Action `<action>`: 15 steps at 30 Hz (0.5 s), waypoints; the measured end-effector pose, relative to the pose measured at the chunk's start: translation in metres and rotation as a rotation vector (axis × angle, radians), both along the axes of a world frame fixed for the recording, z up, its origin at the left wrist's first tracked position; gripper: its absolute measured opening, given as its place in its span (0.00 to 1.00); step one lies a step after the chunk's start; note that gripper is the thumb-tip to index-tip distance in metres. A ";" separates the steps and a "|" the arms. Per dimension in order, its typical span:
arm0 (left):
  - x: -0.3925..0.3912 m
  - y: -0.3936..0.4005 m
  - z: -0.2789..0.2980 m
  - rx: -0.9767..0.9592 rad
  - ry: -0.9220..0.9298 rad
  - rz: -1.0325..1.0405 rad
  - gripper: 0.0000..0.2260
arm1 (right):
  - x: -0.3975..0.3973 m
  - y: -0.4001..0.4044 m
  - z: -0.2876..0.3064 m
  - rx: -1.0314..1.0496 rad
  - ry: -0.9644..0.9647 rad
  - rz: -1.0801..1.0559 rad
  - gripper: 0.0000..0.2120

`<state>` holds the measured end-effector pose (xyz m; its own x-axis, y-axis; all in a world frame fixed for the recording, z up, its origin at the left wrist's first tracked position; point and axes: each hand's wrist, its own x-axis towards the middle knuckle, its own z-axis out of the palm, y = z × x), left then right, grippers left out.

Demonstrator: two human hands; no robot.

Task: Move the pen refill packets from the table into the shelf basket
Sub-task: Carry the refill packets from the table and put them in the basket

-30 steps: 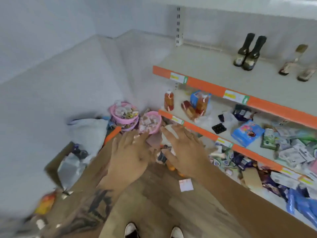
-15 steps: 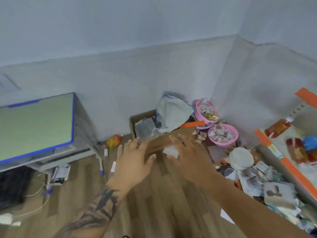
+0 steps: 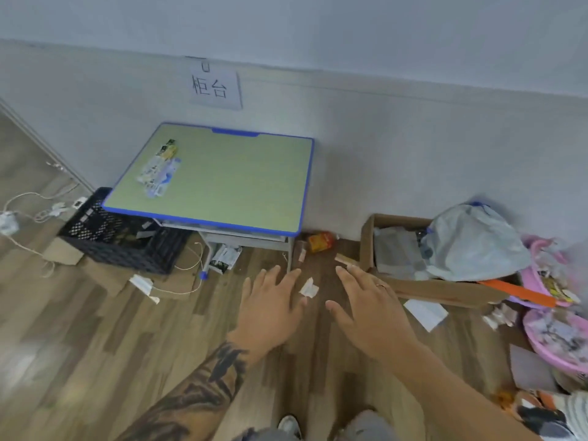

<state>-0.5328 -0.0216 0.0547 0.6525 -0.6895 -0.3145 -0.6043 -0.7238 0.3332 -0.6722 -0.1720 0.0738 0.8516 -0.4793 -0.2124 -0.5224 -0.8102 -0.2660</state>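
Observation:
A few pen refill packets (image 3: pixel 159 168) lie in a loose pile near the far left corner of the small green table (image 3: pixel 229 186) with a blue rim. My left hand (image 3: pixel 270 308) and my right hand (image 3: pixel 370 308) hover side by side above the wooden floor in front of the table, fingers spread and holding nothing. Both are well short of the packets. Pink baskets (image 3: pixel 553 338) full of small items sit on the floor at the right edge. The shelf is out of view.
A black plastic crate (image 3: pixel 121 237) stands at the table's left front. A cardboard box (image 3: pixel 423 288) with a grey bag (image 3: pixel 474 243) sits to the right. Cables, paper scraps and a small orange packet (image 3: pixel 319 241) litter the floor. A paper sign (image 3: pixel 214 89) hangs on the wall.
My view has swung left from the shelf to the table, which now sits straight ahead. Both hands stay empty and spread in front of me.

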 end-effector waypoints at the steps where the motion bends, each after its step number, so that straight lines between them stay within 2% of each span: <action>1: 0.010 0.006 -0.004 0.003 0.009 0.025 0.28 | 0.013 0.003 -0.002 0.007 0.014 0.034 0.33; 6: 0.057 0.027 -0.020 -0.021 0.020 0.151 0.28 | 0.081 0.006 -0.013 0.031 0.065 0.178 0.33; 15: 0.150 0.060 -0.008 -0.038 -0.064 0.469 0.26 | 0.243 0.005 -0.020 0.033 0.018 0.488 0.31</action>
<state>-0.3830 0.0380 0.0464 0.9134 -0.3260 -0.2440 -0.2352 -0.9116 0.3372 -0.4293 -0.1666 0.0537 0.9711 -0.0181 -0.2380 -0.0888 -0.9529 -0.2901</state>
